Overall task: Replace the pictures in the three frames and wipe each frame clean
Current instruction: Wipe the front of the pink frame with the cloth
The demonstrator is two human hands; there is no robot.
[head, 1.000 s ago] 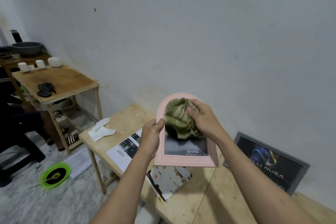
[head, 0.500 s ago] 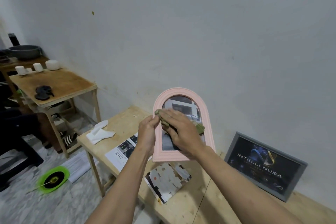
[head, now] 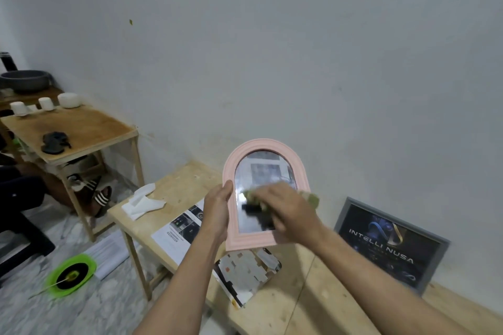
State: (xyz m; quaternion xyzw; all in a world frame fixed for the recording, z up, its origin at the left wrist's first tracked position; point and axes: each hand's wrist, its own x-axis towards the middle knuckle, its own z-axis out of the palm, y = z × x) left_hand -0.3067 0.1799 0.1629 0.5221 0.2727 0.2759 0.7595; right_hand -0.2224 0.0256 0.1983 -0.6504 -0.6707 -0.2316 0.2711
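Note:
I hold a pink arched frame [head: 262, 145] upright above the wooden table [head: 288, 304]. My left hand [head: 217, 212] grips its left edge. My right hand [head: 283, 209] presses a green cloth [head: 310, 197] flat against the glass over the picture; most of the cloth is hidden under the hand. A grey rectangular frame [head: 389, 245] with a dark "INTELLI NUSA" picture leans against the wall at the right. Two loose printed pictures lie on the table: a white sheet [head: 179, 228] and a patterned one [head: 247, 270] below the pink frame.
A white crumpled tissue [head: 141, 200] lies on the table's left end. A second wooden table [head: 81, 128] at the left carries white cups, a dark object and a grey basin. On the floor sit a green disc [head: 70, 275], papers and sandals.
The cloth and my right hand went from the arch's top down to the frame's middle, uncovering the upper glass. The frame rose slightly and tilted more upright.

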